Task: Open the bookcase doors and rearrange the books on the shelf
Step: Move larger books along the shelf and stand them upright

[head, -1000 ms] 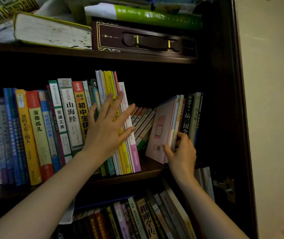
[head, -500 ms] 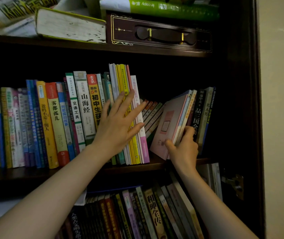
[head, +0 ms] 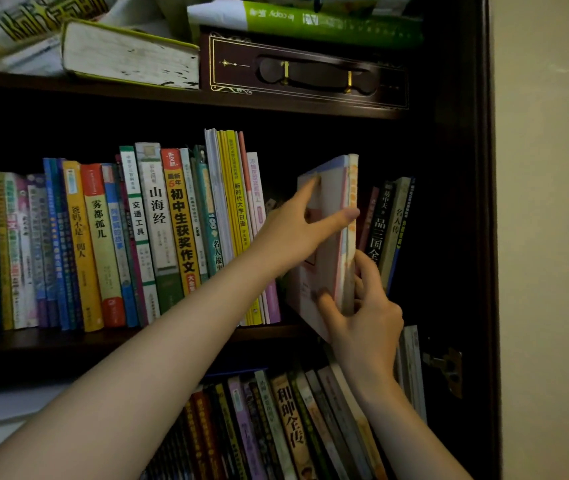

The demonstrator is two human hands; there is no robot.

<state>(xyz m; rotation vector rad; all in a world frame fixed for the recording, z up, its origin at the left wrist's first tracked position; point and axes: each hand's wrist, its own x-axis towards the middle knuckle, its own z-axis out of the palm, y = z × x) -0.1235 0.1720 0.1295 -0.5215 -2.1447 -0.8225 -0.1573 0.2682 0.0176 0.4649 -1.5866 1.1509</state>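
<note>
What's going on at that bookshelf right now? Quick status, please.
Left hand pinching thin pink-covered books near the top; right hand gripping their lower edge. Bundle near upright. Dark-spined books lean close on the right.

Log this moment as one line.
left hand: grips pink book | right hand: pinches its lower edge | stage: mid-rearranging

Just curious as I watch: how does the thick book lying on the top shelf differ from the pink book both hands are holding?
The thick book lies flat with its page edges facing out; the pink book stands nearly upright. The thick book is untouched, while the left hand and right hand hold the pink book. The thick book is far thicker. Both sit in the same bookcase.
</note>
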